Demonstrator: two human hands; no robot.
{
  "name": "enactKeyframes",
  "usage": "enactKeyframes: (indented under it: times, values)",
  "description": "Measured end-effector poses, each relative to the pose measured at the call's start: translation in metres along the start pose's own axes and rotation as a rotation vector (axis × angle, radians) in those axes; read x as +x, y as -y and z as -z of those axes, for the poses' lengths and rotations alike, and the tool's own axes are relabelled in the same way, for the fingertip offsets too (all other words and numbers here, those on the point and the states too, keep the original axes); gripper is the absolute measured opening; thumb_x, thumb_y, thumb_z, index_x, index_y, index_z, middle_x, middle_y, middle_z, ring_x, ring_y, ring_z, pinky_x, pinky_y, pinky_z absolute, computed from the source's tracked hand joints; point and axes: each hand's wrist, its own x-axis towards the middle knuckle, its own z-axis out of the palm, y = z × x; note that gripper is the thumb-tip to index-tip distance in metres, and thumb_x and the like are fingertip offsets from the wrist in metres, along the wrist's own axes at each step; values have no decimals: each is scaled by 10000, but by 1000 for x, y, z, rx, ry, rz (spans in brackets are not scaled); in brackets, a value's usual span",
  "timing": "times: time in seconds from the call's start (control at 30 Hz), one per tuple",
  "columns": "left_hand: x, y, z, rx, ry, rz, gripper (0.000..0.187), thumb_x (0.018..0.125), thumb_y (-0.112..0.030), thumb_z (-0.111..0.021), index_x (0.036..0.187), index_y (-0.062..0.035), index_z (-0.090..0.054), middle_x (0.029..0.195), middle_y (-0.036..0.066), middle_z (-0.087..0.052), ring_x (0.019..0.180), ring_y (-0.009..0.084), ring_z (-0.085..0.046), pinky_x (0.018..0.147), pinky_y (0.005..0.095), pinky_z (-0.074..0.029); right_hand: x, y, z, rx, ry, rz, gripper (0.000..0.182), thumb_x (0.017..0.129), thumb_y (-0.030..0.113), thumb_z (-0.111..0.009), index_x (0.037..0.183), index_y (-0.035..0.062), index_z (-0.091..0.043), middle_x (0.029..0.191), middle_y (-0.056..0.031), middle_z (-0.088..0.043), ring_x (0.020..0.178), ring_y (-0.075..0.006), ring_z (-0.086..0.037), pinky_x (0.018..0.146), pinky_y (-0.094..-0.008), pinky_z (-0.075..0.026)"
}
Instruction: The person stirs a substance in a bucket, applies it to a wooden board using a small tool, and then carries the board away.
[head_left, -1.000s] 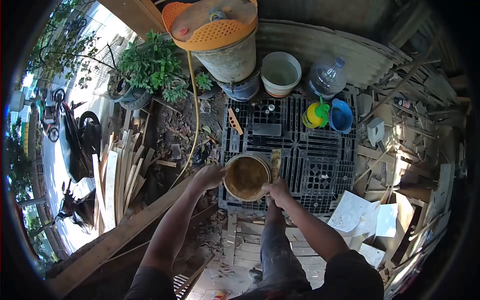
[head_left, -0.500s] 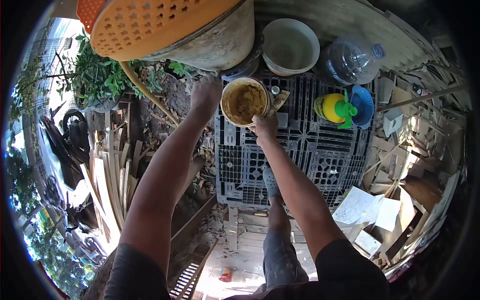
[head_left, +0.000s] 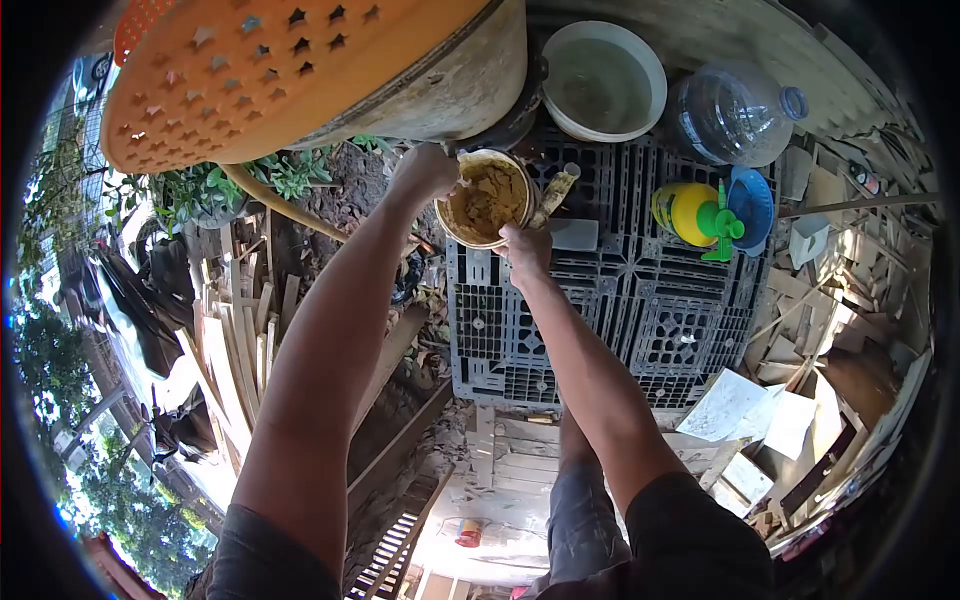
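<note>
My right hand grips the near rim of a small round bucket, its thumb over the edge. Inside the bucket is a lumpy yellow-brown mass. A stained, stick-like piece slants up from my right hand along the bucket's right side. My left hand is closed at the bucket's upper left rim, below the large container. Something small and whitish shows at its fingertips, and I cannot tell what it is.
A large stained container with an orange star-holed basket looms upper left. On the black plastic pallet are a white bucket of water, a clear bottle, a yellow-green sprayer and a blue bowl. Scrap wood lies left.
My left hand has moved right, from beside the large container's base to the small bucket's rim. My right hand still holds the bucket. The view has shifted, and the orange basket looks larger.
</note>
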Motion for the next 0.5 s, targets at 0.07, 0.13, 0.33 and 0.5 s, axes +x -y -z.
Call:
enactKeyframes:
  times: [0.07, 0.13, 0.33, 0.5]
  values:
    - [-1, -2, -2, 130, -56, -52, 279, 860, -159, -568, 1010, 21, -720, 1056, 208, -713, 935, 311, -716, 789, 394, -563, 7, -3, 2, 15, 23, 13, 540, 767, -36, -629, 1285, 27, -490, 1165, -142, -608, 940, -256, -675, 719, -404, -634]
    - [-6, -4, -8, 257, -117, -98, 269, 865, -165, -577, 1016, 0, -728, 1051, 192, -720, 949, 316, -713, 782, 386, -565, 15, -9, 7, 27, 53, 26, 543, 764, -38, -629, 1285, 28, -489, 1157, -138, -612, 929, -251, -677, 719, -405, -632]
    - [-43, -33, -18, 624, -342, -185, 152, 873, -128, -646, 965, -76, -755, 984, 123, -742, 938, 261, -721, 764, 370, -572, 30, -16, 17, 81, 125, 47, 462, 744, -18, -633, 1197, 34, -559, 1091, -103, -643, 863, -211, -674, 633, -342, -612]
    - [-25, -17, -13, 1027, -305, -461, 153, 853, -117, -660, 970, -77, -750, 979, 99, -737, 886, 249, -718, 732, 363, -567, 31, -19, 28, 49, 197, 71, 470, 751, 16, -643, 1212, 32, -551, 1103, -104, -643, 911, -213, -674, 687, -383, -614]
